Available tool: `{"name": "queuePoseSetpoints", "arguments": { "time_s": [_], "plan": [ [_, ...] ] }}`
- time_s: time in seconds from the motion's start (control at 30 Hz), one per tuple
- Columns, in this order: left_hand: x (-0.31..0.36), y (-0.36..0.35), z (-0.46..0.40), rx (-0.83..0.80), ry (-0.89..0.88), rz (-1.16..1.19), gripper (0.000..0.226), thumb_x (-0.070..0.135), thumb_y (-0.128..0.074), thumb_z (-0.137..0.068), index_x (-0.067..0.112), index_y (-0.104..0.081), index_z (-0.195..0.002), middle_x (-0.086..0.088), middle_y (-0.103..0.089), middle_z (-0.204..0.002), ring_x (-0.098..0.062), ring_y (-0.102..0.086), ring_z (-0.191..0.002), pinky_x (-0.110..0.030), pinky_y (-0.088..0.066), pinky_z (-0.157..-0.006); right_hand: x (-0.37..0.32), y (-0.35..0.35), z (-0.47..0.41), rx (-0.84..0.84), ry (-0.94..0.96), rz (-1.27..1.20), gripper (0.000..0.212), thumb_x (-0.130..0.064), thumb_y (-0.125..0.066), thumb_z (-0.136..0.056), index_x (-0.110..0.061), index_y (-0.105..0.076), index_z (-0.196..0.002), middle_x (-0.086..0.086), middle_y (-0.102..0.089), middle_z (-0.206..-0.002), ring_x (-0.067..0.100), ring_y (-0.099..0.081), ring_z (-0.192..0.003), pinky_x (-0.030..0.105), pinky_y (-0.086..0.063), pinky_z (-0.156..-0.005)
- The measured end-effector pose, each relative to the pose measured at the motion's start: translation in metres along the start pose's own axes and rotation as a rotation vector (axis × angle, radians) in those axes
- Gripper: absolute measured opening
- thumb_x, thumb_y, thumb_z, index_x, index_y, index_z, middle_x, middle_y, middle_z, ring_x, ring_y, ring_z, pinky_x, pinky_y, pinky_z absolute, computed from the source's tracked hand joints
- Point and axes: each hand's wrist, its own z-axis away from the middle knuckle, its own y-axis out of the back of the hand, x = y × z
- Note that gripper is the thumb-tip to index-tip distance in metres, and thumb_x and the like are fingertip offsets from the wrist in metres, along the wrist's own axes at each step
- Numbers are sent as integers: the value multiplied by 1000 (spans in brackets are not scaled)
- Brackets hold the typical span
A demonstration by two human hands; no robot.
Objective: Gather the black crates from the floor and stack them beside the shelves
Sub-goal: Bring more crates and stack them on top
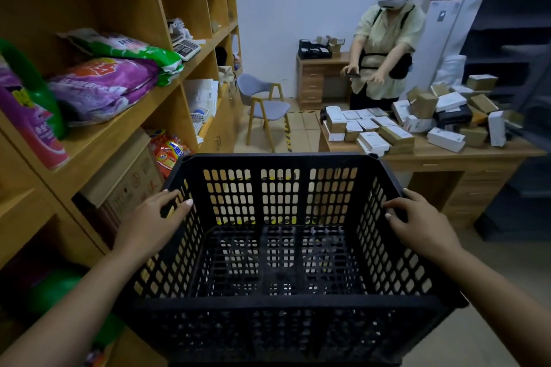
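Black crate (280, 247), no legible label

Stockroom: wooden shelves (125, 116) of goods, desk (447, 155) heaped with parcels (396, 128).

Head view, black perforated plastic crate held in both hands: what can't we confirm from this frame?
- Black perforated plastic crate: near lower edge cut off by the bottom of the frame.
- Floor under the crate, and any other crates: hidden by the crate.
- Left hand and right hand: fingertips curl over the side rims, partly hidden by the walls.
- Wooden shelves: lower compartments dark and blurred.
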Motion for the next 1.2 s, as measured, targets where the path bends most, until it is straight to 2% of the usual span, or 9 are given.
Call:
{"name": "queuePoseSetpoints", "arguments": {
  "time_s": [0.2,0.4,0.6,0.7,0.83,1.0,1.2],
  "plan": [
    [1,1,4,-12,1,-16,63,68,-45,-84,32,-53,-134,6,-42,-149,-24,-41,-135,-48,-38,-105,3,-1,-1,10,13,54,33,-35,-54,-93,-24,-61,-123,5,-30,-155,28,-51,-124,38,-49,-85],
    [1,0,3,8,-15,-71,65,67,-45,-85,27,-53,-135,3,-43,-149,-24,-42,-134,-46,-39,-102,4,-3,-4,3,9,70,37,-36,-52,-93,-24,-58,-127,5,-28,-155,30,-47,-129,41,-45,-92],
    [6,-7,7,7,-51,-279,75,70,-37,-86,28,-31,-148,1,-32,-155,-26,-40,-135,-45,-44,-95,1,-2,1,2,18,91,39,-37,-52,-93,-25,-57,-129,5,-27,-156,32,-53,-121,42,-50,-92],
    [-1,-9,6,-21,-67,-339,77,74,-35,-84,32,-28,-149,4,-28,-157,-30,-41,-135,-47,-45,-97,1,-3,2,-9,31,110,42,-41,-54,-91,-23,-56,-130,7,-28,-155,31,-46,-128,40,-45,-93],
    [-5,-13,0,-40,-92,-352,77,72,-37,-85,31,-28,-149,4,-23,-159,-28,-37,-138,-45,-42,-100,5,-6,-2,26,53,132,46,-47,-57,-88,-23,-57,-128,8,-32,-152,29,-48,-127,39,-44,-93],
    [-5,-9,3,-10,-23,-126,77,70,-42,-85,28,-31,-149,-10,-39,-151,-36,-42,-132,-43,-40,-97,11,-8,-8,23,84,122,47,-52,-60,-85,-22,-62,-120,8,-47,-136,29,-55,-111,36,-46,-83],
    [-8,-12,11,22,-54,-219,76,68,-46,-85,27,-33,-147,-4,-38,-152,-33,-42,-133,-44,-41,-98,15,-8,-12,40,94,111,47,-57,-60,-82,-24,-64,-115,7,-53,-128,27,-58,-103,36,-47,-78]
  ]
}}
